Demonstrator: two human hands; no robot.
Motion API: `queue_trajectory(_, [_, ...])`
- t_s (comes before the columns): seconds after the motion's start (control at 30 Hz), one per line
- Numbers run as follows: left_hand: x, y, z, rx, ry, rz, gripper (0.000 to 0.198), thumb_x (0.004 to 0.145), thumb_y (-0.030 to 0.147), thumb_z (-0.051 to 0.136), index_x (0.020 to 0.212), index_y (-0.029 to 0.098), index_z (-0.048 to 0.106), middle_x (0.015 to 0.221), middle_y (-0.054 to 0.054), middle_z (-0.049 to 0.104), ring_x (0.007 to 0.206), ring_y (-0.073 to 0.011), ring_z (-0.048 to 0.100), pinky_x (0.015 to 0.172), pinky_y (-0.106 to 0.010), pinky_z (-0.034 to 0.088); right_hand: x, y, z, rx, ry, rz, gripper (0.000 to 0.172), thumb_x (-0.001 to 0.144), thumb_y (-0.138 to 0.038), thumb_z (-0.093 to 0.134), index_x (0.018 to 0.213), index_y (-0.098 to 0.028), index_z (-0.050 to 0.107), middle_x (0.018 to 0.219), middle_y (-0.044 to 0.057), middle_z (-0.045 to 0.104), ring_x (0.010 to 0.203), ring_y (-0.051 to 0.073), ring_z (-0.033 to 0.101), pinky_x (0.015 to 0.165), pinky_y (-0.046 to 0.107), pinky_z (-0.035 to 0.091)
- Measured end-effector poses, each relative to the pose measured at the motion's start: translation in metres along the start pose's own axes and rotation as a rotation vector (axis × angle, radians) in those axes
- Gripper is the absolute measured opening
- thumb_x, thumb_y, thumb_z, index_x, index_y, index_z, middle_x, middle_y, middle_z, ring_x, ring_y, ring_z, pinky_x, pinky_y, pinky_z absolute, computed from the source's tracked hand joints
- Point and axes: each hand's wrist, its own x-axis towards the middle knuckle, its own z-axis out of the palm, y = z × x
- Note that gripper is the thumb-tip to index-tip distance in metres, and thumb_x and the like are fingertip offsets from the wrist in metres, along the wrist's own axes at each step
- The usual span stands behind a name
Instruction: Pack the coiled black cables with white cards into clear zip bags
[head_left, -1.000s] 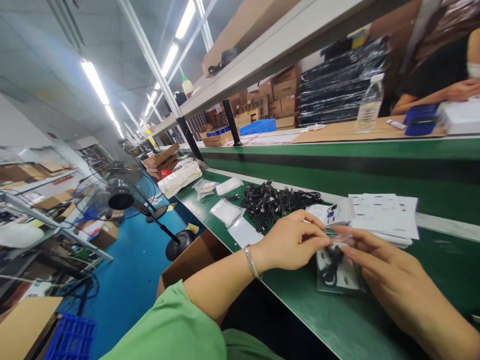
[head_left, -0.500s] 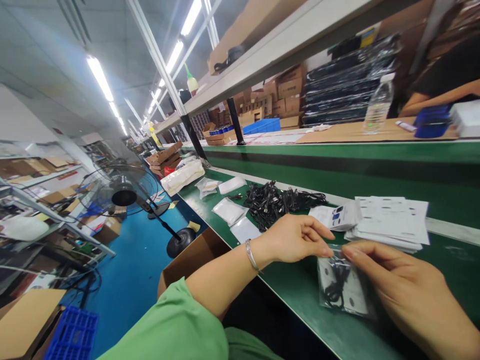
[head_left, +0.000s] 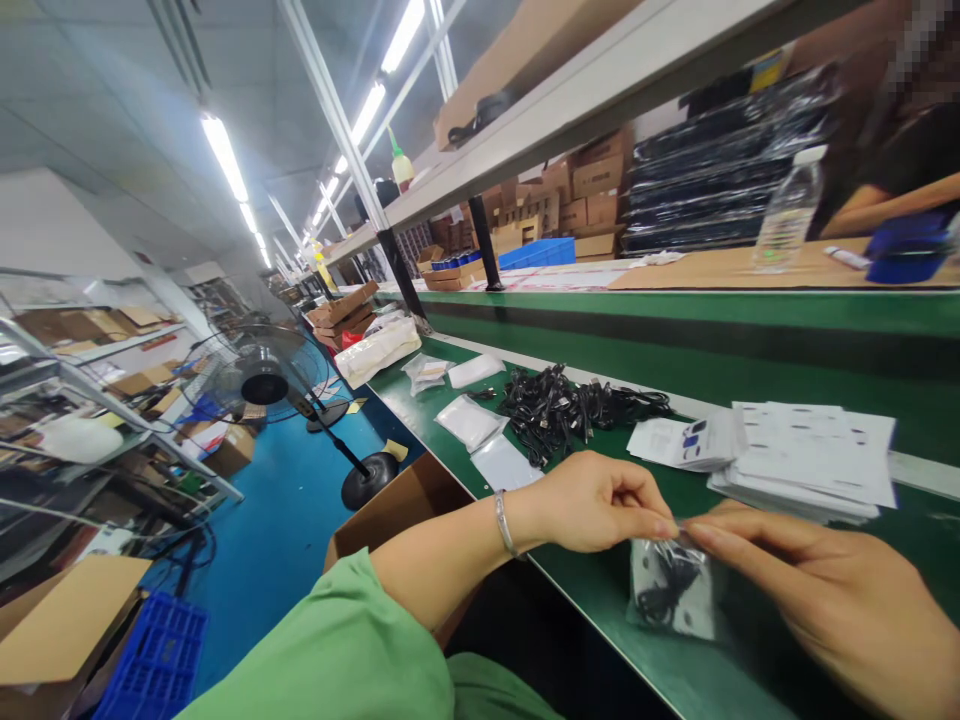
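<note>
Between my hands hangs a clear plastic bag (head_left: 673,590) with a coiled black cable and a white printed sheet inside. My left hand (head_left: 600,503) pinches its top edge, thumb against curled fingers. From the other side my right hand (head_left: 817,575) grips the same edge between thumb and forefinger, the two sets of fingertips almost meeting. Beyond the left hand lies a heap of black cables (head_left: 562,405). Past the right hand sit a stack of white printed sheets (head_left: 814,455) and folded leaflets (head_left: 686,440).
Flat clear bags (head_left: 472,422) lie on the green bench left of the cables. A cardboard box (head_left: 405,505) stands below the bench edge, near a floor fan (head_left: 264,375). A water bottle (head_left: 789,215) stands on the ledge behind; a co-worker's arm (head_left: 892,205) rests at far right.
My left fingers have closed onto the bag's top edge, meeting my right fingertips. The bag hangs slightly lower and more crumpled. The view has shifted a little.
</note>
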Motion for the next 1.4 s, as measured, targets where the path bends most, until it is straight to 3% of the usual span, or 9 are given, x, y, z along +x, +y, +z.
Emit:
queue_trajectory(0.17, [-0.04,0.007,-0.036,0.098,-0.113,-0.082,0.033,0.072,0.028,0.097,0.074,0.013,0.069,0.066,0.005,0.063,0.062,-0.0063,0.05,0.066,-0.02,0.043,0.002,0.007,0.015,0.052,-0.211,-0.062,0.041,0.075,-0.071,0.071,0.079,-0.033,0.088,0.095,0.003,0.087,0.089,0.03,0.082,0.08,0.032,0.065])
queue_trajectory(0.3, [-0.078,0.02,-0.091,0.564,-0.19,-0.286,0.013,0.084,0.018,0.084,0.076,0.015,0.074,0.068,0.002,0.068,0.063,-0.0091,0.057,0.065,-0.021,0.043,0.011,0.022,0.023,0.058,-0.04,0.164,0.05,0.054,-0.075,0.076,0.081,-0.036,0.09,0.098,0.005,0.088,0.103,0.041,0.082,0.092,0.045,0.066])
queue_trajectory(0.4, [-0.085,0.01,-0.107,0.961,0.073,-0.425,0.023,0.081,0.037,0.09,0.085,0.016,0.08,0.076,-0.002,0.075,0.072,-0.0165,0.066,0.069,-0.025,0.046,0.015,0.029,0.024,-0.023,0.0,0.211,0.049,0.052,-0.079,0.072,0.074,-0.039,0.089,0.094,0.004,0.088,0.101,0.042,0.082,0.084,0.046,0.067])
queue_trajectory(0.5, [-0.073,-0.019,-0.096,1.066,0.339,-0.329,0.046,0.087,0.052,0.084,0.113,0.015,0.079,0.112,-0.01,0.081,0.102,-0.0243,0.074,0.089,-0.03,0.055,0.015,0.028,0.025,-0.075,-0.034,0.174,0.046,0.056,-0.079,0.067,0.065,-0.038,0.085,0.088,0.003,0.087,0.089,0.04,0.083,0.074,0.044,0.067])
queue_trajectory(0.6, [-0.059,-0.043,-0.074,1.148,0.337,-0.242,0.05,0.093,0.054,0.077,0.123,0.015,0.075,0.129,-0.014,0.076,0.121,-0.0285,0.07,0.103,-0.035,0.055,0.014,0.024,0.025,-0.086,-0.043,0.15,0.043,0.055,-0.077,0.065,0.052,-0.036,0.076,0.082,0.004,0.086,0.081,0.039,0.083,0.076,0.046,0.067])
queue_trajectory(0.83, [-0.057,-0.055,-0.044,1.277,0.266,-0.237,0.031,0.105,0.026,0.049,0.098,0.012,0.076,0.107,-0.016,0.076,0.107,-0.0294,0.073,0.094,-0.039,0.058,0.014,0.018,0.022,-0.114,-0.058,0.241,0.044,0.05,-0.078,0.061,0.053,-0.038,0.075,0.079,0.002,0.085,0.077,0.039,0.081,0.082,0.05,0.065])
queue_trajectory(1.03, [-0.057,-0.061,-0.04,1.261,0.347,-0.26,0.028,0.105,0.027,0.047,0.106,0.014,0.071,0.11,-0.015,0.076,0.106,-0.0293,0.073,0.091,-0.039,0.057,0.013,0.004,0.025,-0.118,-0.063,0.223,0.043,0.051,-0.077,0.058,0.048,-0.035,0.067,0.081,0.003,0.086,0.083,0.039,0.082,0.079,0.048,0.065])
queue_trajectory(1.2, [-0.055,-0.051,-0.046,1.207,0.369,-0.304,0.03,0.109,0.028,0.039,0.115,0.016,0.065,0.116,-0.012,0.078,0.108,-0.0283,0.075,0.093,-0.039,0.057,0.012,0.001,0.026,-0.127,-0.071,0.139,0.044,0.057,-0.076,0.056,0.051,-0.033,0.066,0.076,0.004,0.085,0.071,0.036,0.082,0.065,0.044,0.065])
queue_trajectory(1.4, [-0.055,-0.046,-0.041,1.16,0.382,-0.339,0.032,0.106,0.038,0.051,0.123,0.013,0.065,0.114,-0.017,0.079,0.107,-0.0354,0.076,0.094,-0.048,0.059,0.011,-0.003,0.026,-0.134,-0.093,0.177,0.043,0.056,-0.075,0.052,0.051,-0.034,0.063,0.079,0.005,0.085,0.077,0.038,0.082,0.079,0.051,0.066])
